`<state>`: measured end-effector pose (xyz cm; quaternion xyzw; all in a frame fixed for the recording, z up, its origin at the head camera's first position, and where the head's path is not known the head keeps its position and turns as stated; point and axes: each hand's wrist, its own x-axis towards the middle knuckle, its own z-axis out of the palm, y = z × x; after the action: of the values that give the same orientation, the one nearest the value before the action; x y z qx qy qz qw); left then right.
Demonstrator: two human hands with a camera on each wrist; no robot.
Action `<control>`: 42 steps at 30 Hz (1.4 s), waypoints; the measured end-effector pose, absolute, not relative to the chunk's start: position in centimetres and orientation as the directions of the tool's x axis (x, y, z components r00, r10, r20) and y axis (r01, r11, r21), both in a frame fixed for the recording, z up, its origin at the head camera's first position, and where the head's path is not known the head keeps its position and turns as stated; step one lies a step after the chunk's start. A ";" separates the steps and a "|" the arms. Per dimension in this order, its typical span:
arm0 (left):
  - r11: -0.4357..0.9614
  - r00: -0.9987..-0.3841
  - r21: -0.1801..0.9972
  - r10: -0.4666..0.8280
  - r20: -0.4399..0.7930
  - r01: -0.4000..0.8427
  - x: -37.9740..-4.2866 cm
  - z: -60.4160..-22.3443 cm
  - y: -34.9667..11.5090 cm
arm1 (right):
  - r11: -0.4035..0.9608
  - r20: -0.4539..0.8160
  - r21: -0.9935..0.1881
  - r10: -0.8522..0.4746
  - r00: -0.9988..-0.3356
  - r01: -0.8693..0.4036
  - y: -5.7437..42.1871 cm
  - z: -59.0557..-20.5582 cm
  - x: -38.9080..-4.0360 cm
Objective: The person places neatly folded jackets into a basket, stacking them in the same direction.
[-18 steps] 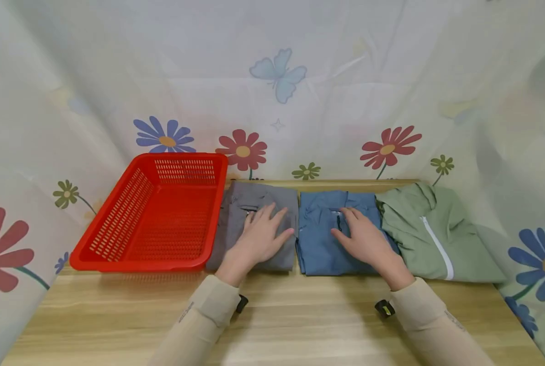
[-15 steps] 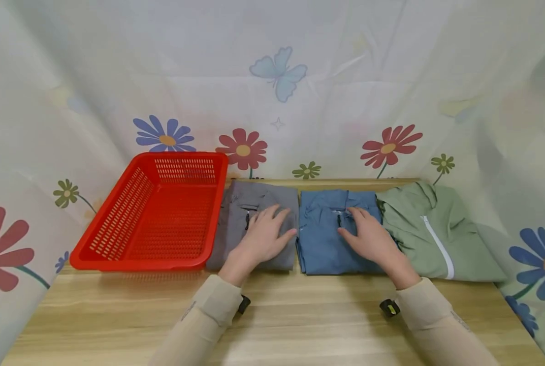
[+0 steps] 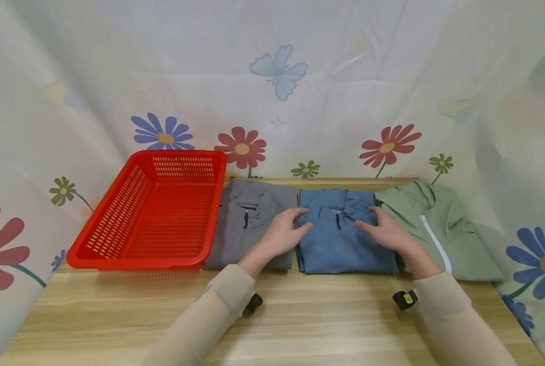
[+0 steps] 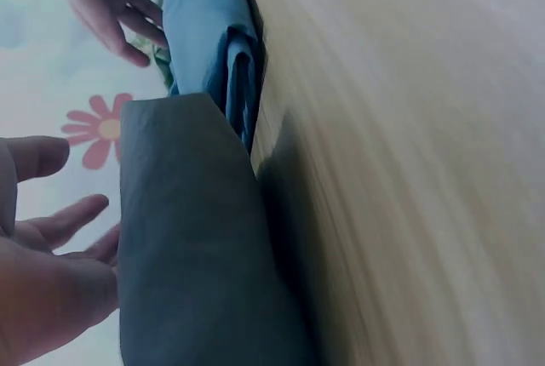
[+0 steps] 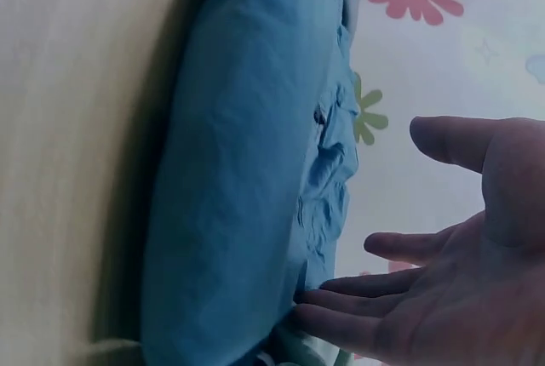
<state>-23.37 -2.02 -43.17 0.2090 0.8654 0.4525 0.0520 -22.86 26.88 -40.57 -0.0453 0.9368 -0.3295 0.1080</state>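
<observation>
A folded blue jacket (image 3: 341, 249) with a short black zip pull lies between two other garments. Over the seam between it and the folded grey jacket (image 3: 242, 239) is my left hand (image 3: 283, 235), fingers loosely spread toward the blue one. My right hand (image 3: 388, 231) hovers at the blue jacket's right side, near the green jacket (image 3: 455, 239) with a white zip. In the right wrist view the right hand's fingers (image 5: 349, 323) reach the blue fabric's edge; whether they touch it I cannot tell. Neither hand grips anything.
A red plastic basket (image 3: 215, 218) with slotted walls stands on the left, beside the grey jacket. The wooden table (image 3: 299, 315) runs along the front. A flower-printed curtain (image 3: 327, 112) hangs behind and at both sides.
My left hand has moved right, from over the grey jacket to the blue one's left edge. My right hand has shifted right, from the blue jacket's middle to its right edge.
</observation>
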 end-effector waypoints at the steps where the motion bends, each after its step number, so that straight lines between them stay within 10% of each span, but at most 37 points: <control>1: 0.496 -0.908 0.819 0.413 0.069 0.288 -23.5 -43.2 -1.9 | 0.781 -0.191 -0.624 -0.158 -0.969 -0.004 26.9 -40.4 -22.9; 14: 0.449 -0.882 0.894 0.422 -0.211 0.001 -24.6 -42.5 -0.7 | 0.780 -0.341 -0.616 -0.139 -0.930 0.110 27.6 -40.1 -24.6; 42: 0.440 -0.868 0.898 0.439 -0.230 -0.015 -25.1 -43.2 -0.3 | 0.571 -0.236 -0.792 0.041 -0.971 0.216 27.1 -42.6 -26.2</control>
<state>-25.12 -0.35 -43.17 0.1295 0.8192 0.5130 0.2213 -26.23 27.05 -42.62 0.0729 0.8811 -0.4573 0.0960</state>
